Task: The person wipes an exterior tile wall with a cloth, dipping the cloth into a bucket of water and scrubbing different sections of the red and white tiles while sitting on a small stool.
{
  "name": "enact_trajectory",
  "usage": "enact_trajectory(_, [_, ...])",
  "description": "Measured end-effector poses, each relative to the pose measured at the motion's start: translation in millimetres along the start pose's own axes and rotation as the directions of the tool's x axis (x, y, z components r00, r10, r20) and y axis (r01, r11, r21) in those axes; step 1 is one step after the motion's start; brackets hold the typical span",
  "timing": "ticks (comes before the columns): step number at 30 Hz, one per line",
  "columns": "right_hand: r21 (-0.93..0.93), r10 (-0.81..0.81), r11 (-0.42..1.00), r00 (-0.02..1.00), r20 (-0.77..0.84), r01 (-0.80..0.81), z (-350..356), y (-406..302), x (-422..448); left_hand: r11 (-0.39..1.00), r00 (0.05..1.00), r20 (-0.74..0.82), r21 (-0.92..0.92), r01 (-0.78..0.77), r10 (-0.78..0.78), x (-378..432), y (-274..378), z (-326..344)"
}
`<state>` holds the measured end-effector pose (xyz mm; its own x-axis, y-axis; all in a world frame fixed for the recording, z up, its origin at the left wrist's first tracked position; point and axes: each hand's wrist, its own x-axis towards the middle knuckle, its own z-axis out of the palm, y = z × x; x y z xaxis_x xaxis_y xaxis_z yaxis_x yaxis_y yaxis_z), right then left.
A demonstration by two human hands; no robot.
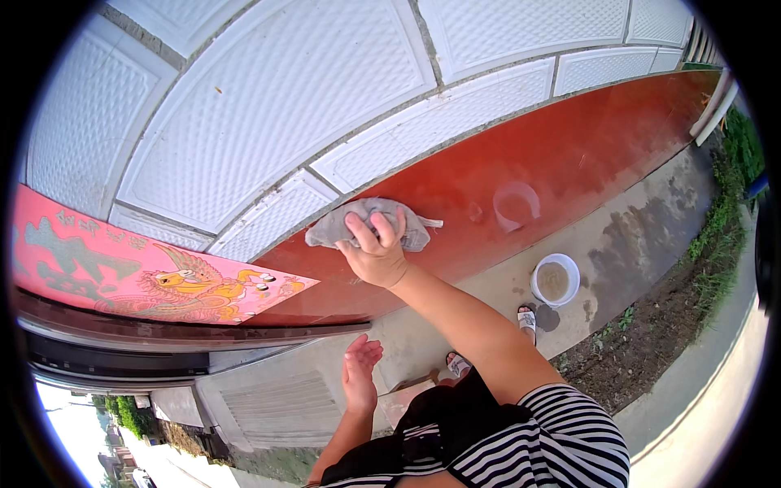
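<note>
My right hand presses a damp-looking grey cloth against the glossy red lower wall, fingers spread over it. The cloth is bunched, with one thin end sticking out to the right. Its upper edge lies along the border where white textured tiles begin. My left hand hangs in the air below and to the left, holding nothing, its fingers slightly bent. A pink poster with a winged horse and printed writing covers the wall to the left of the cloth.
A white bucket of murky water stands on the concrete paving near my sandalled feet. Wet patches darken the ground. A strip of soil and grass runs along the right. At left is a dark doorway frame with a concrete ramp below.
</note>
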<state>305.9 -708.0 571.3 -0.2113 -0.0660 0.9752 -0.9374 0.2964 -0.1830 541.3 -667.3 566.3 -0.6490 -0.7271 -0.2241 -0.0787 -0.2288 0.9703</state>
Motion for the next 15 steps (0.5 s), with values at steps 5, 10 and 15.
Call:
enact_trajectory(5, [0.209,-0.229,0.960,0.950,0.213,0.184,1.2,-14.1,-19.8,0.996,0.993,-0.109,-0.064,-0.059,0.052,-20.1,-5.1,-27.0])
enact_trajectory(10, [-0.057,0.259,0.965,0.965,0.041,-0.256,-36.3,38.1,19.0,0.995,0.979,-0.200,-0.089,-0.043,0.025,-33.4,-13.3,-48.8])
enact_trajectory(15, [-0.007,-0.231,0.972,0.966,0.115,0.233,11.9,-22.2,14.7,0.981,0.961,-0.277,-0.185,-0.057,0.004,-45.4,-20.6,-65.9])
